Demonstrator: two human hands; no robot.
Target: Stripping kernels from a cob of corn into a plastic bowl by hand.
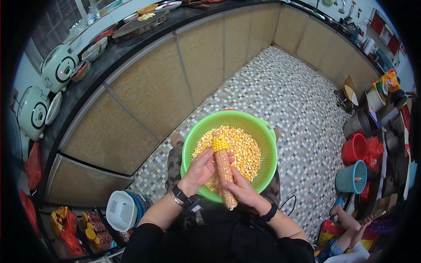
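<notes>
A corn cob [224, 175], mostly bare with yellow kernels left at its upper end, lies tilted across a green plastic colander [264, 144] full of loose kernels [247, 153] on my lap. My left hand [198, 171] is closed at the cob's upper part, its thumb just below the remaining kernels. My right hand [241, 186] grips the lower part of the cob. The fingers behind the cob are partly hidden.
Another person's bare legs [346, 232] show at the lower right. Red [354, 148] and teal [344, 177] buckets line the right side. A white basket [118, 210] stands at lower left. A dark counter [94, 68] with rice cookers [59, 65] runs along the left.
</notes>
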